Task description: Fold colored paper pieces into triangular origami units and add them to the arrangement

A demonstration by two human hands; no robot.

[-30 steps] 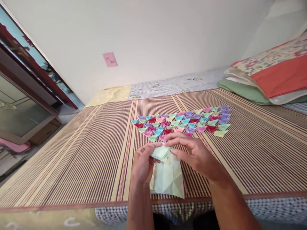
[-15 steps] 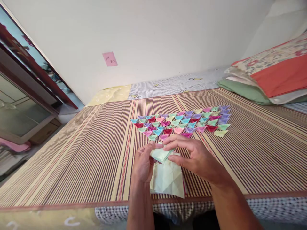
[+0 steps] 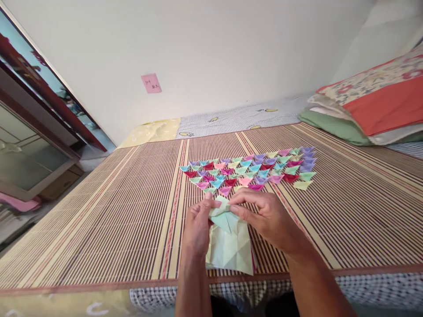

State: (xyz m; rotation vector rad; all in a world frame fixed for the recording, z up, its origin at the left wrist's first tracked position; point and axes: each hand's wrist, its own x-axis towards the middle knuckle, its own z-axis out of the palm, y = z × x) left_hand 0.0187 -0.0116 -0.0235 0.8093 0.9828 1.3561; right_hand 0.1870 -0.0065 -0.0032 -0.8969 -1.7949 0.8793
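Between my two hands is a folded sheet of pale green paper (image 3: 225, 219), with a triangular flap pointing down toward me. My left hand (image 3: 198, 220) pinches its left edge, thumb on top. On the opposite side my right hand (image 3: 254, 210) grips the right edge between thumb and fingers. Below the folded piece lies a stack of creased pale paper sheets (image 3: 229, 251), with a pink edge showing at its right. Just beyond my fingers, several rows of small folded paper boats (image 3: 246, 169) in many colours cover the mat.
A striped bamboo mat (image 3: 109, 211) covers the bed. Folded bedding (image 3: 373, 105), red, floral and green, is piled at the back right. A pink note (image 3: 151, 83) is stuck on the white wall (image 3: 214, 53). A doorway (image 3: 72, 105) opens at the left.
The folded paper has been turned or opened so that a triangular flap now shows at its front. My right fingers have closed in on its upper right edge.
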